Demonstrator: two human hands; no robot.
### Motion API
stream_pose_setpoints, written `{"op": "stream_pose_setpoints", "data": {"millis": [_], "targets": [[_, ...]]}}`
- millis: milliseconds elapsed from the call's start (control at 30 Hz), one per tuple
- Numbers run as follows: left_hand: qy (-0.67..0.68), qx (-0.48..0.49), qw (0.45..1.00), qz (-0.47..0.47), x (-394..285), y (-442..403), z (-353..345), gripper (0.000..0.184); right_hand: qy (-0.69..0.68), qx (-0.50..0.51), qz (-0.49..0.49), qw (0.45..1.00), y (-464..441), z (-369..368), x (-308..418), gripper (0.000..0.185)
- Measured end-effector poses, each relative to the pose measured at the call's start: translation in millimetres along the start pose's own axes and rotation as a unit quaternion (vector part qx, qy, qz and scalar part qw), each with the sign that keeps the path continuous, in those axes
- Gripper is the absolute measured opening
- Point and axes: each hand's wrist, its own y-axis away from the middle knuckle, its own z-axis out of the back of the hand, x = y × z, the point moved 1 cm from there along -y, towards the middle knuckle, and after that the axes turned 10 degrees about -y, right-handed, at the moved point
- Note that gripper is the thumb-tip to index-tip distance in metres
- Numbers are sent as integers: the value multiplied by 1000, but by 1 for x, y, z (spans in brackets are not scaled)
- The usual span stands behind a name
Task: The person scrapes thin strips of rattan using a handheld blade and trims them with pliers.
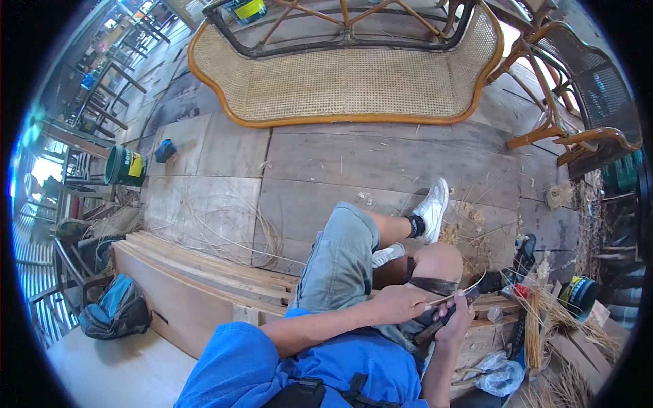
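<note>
My left hand (404, 304) is closed near my knee, its fingers pinching a thin pale cane strip (443, 299). Beside it, my right hand (457, 319) is wrapped round the dark handle of a knife (430, 332), its thumb close to the strip. The strip runs between both hands and curves up at its far end. A dark band (435, 284) lies across my bare knee, just beyond the hands. The fingertips of both hands are small and partly hidden.
A woven cane bench (347, 85) lies ahead, a rattan chair (592, 136) at the right. Cane strips (272, 234) curl on the floor. Green buckets (125, 166) stand at both sides. A backpack (117, 309) sits left; cane bundles (534, 333) and a plastic bag (502, 374) lie right.
</note>
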Motion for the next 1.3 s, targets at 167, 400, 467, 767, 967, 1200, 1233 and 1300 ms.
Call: {"op": "stream_pose_setpoints", "data": {"millis": [167, 400, 467, 767, 967, 1200, 1233, 1300], "targets": [[69, 39, 996, 37, -17, 7, 12, 37, -5, 54, -40, 998, 4, 5, 16, 10], [166, 25, 984, 67, 2, 7, -13, 32, 277, 91, 139, 947, 1, 59, 51, 24], [147, -9, 988, 48, 6, 5, -22, 32, 366, 115, 151, 911, 7, 60, 51, 27], [-5, -70, 997, 29, -26, -23, -15, 34, 604, 128, 240, 749, 16, 36, 28, 29], [49, 7, 995, 88, -13, -15, -15, 36, 693, 143, 216, 672, 22, 18, 23, 28], [102, 161, 971, 146, 8, 96, 38, 33, 666, 136, 248, 691, 12, 24, 16, 31], [117, 195, 961, 158, 7, 117, 48, 32, 660, 140, 250, 695, 10, 28, 17, 32], [157, 172, 951, 204, 4, 132, 54, 33, 635, 148, 231, 722, 9, 30, 21, 34]]}}
